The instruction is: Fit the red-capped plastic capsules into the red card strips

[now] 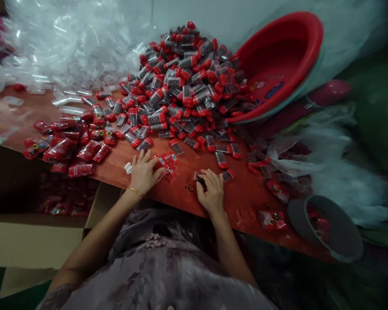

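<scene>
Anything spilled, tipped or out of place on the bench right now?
Yes. The red basin is tipped on its side at the far right, and the small red-capped containers lie heaped loose across the table from its mouth. A few packets lie scattered near the right edge.

no text, brand or number is showing clearly enough to read. faint marks are showing on the table (245, 217) near its front edge, too blurred to make out. coloured cartoon shapes are sitting inside the red basin (278, 60), without legible words. the red packets (163, 165) are carrying print too small to read.
</scene>
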A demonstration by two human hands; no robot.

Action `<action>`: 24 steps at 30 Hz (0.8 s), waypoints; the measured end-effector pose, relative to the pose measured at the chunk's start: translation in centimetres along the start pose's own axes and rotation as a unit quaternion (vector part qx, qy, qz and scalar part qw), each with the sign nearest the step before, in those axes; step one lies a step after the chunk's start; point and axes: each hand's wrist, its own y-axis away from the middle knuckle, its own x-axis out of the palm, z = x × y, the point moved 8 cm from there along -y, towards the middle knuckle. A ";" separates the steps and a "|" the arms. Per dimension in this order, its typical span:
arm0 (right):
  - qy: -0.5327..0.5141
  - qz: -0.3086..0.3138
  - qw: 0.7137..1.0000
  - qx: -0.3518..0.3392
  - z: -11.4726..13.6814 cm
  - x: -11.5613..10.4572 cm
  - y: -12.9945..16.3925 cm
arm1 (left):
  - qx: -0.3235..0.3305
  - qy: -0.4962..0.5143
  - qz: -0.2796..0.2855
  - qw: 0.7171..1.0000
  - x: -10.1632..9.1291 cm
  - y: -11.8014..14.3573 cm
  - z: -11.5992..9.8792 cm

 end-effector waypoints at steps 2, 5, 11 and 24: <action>-0.008 -0.009 1.000 -0.002 -0.1 -0.2 -0.1 | 0.028 -0.136 0.041 0.989 1.8 0.3 -0.1; -0.020 -0.023 1.000 0.001 -0.4 -0.3 -0.3 | 0.011 -0.192 0.073 0.979 2.3 0.2 1.0; -0.027 -0.039 0.999 0.014 -0.6 -0.5 -0.4 | 0.010 -0.196 0.040 0.980 2.2 0.1 1.6; -0.022 -0.042 0.999 0.007 -0.2 -0.6 -0.5 | 0.093 -0.218 0.078 0.968 5.5 -2.2 -3.0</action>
